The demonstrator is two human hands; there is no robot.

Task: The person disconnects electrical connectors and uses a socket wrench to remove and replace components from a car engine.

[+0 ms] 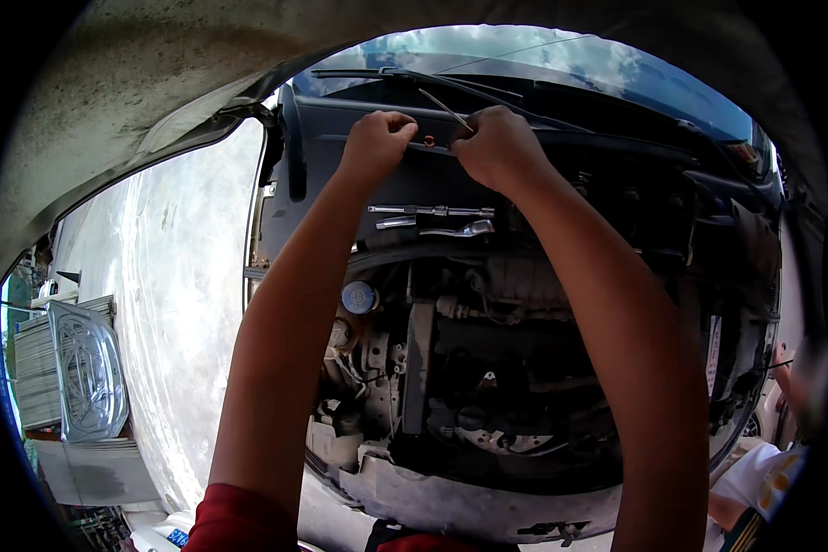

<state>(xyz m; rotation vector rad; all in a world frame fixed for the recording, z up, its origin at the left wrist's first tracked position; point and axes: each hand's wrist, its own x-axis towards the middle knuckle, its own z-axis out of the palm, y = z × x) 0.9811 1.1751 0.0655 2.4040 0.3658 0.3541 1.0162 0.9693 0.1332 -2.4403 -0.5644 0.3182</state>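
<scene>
Both my arms reach over the engine bay to the black panel below the windshield. My left hand (377,145) is closed in a pinch above that panel; what its fingertips hold, if anything, I cannot make out. A thin metal rod (446,109) sticks out up and to the left from my right hand (499,147), whose fingers are wrapped round it. Between the two hands, a small orange ring (429,141) shows against the panel. Nearer to me lie a silver extension bar (432,211) and, just below it, a ratchet wrench (457,228), both apart from my hands.
A raised hood (156,83) arches overhead. Wiper arms (414,75) cross the windshield's base. Beneath my forearms is the engine (515,359), with a blue-capped reservoir (360,296) at its left. The white fender (184,258) runs down the left. Another person (754,483) is at the lower right.
</scene>
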